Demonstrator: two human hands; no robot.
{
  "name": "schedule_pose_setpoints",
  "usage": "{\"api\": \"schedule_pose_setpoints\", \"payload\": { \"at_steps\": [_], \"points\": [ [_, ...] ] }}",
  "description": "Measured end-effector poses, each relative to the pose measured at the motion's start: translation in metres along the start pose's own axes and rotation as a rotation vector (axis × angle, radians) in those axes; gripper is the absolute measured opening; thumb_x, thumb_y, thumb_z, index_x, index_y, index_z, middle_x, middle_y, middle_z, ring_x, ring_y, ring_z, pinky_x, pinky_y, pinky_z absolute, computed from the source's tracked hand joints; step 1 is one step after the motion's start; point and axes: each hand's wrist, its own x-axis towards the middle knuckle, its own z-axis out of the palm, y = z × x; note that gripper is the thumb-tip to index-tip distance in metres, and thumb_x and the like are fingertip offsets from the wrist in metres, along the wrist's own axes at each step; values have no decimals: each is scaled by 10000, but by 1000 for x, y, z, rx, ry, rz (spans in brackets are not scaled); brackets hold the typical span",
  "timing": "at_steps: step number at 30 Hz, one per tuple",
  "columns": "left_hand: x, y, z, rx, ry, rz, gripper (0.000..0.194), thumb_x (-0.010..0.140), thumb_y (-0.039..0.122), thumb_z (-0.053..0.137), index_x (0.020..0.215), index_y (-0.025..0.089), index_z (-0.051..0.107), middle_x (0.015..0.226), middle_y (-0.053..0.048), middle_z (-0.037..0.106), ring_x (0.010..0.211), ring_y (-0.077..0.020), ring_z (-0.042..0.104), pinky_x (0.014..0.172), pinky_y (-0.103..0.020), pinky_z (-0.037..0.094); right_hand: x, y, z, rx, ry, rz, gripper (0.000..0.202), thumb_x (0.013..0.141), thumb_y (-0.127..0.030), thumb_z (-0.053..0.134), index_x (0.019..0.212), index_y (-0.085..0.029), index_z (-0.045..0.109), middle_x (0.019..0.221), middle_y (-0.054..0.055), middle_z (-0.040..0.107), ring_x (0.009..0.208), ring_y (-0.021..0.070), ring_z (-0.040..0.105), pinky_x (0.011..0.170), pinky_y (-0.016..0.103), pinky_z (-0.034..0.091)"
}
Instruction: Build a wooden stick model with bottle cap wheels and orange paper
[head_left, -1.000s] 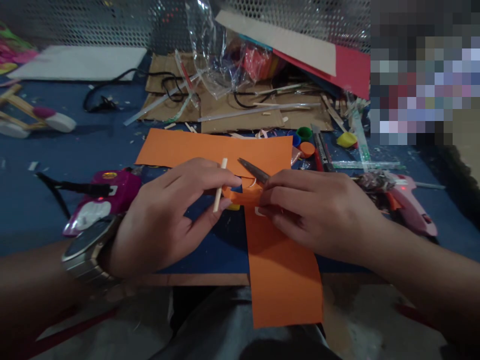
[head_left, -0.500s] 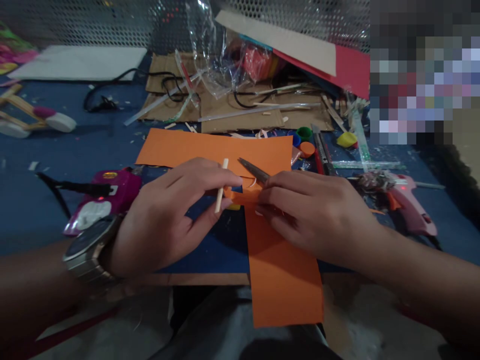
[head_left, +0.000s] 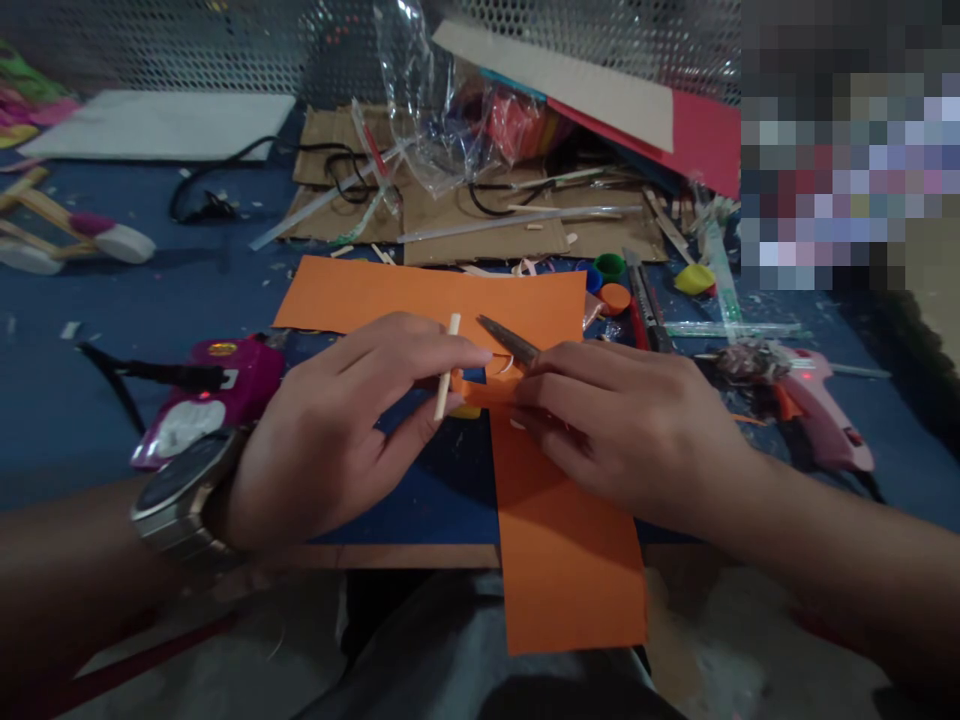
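My left hand [head_left: 337, 410] pinches a short wooden stick [head_left: 448, 368], upright between thumb and fingers. A narrow orange paper strip [head_left: 484, 393] runs from the stick across to my right hand [head_left: 607, 410], whose fingers close on its other end. That same hand also keeps hold of scissors [head_left: 506, 337]; only the dark pointed blades show, aimed up and left, and the handles are hidden in the palm. Beneath both hands lie orange paper sheets, one crosswise [head_left: 420, 290] and one lengthwise [head_left: 570, 570] that overhangs the table's front edge.
A pink glue gun [head_left: 817, 410] lies at right and a purple device [head_left: 225, 390] with a black cable at left. Behind the sheets are a utility knife [head_left: 645, 295], bottle caps [head_left: 615, 298], cardboard [head_left: 480, 225] and clear plastic wrap [head_left: 427, 120]. A wooden model [head_left: 97, 235] sits far left.
My left hand has shifted very slightly right with the stick. My right hand, the scissors and the orange sheets look the same.
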Motion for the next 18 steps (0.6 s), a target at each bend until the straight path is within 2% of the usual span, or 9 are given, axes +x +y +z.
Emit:
{"api": "schedule_pose_setpoints", "payload": {
  "at_steps": [5,12,18],
  "points": [
    [0,-1,0,-3,-4,7,404,1073,70,677,1396,313,681,1277,-37,828,1198,-251,820,1056,-394,699,0,-1,1,0,8,7,158,1033,-98,651,1012,-168,791,1052,80,863,891,235,824,690,333,562],
    [1,0,0,19,-5,-2,382,1095,109,672,1397,343,694,1273,-29,837,1199,-253,823,1044,-399,714,-1,0,3,-11,-1,17,156,1041,-123,640,1024,-179,785,1033,67,859,842,213,807,648,323,531],
    [2,-1,2,11,11,10,388,1094,81,660,1407,306,700,1290,-41,836,1206,-233,815,1067,-354,687,0,-2,4,-22,2,17,153,1047,-132,634,995,-183,769,995,59,849,801,200,792,636,318,512]
  ]
}}
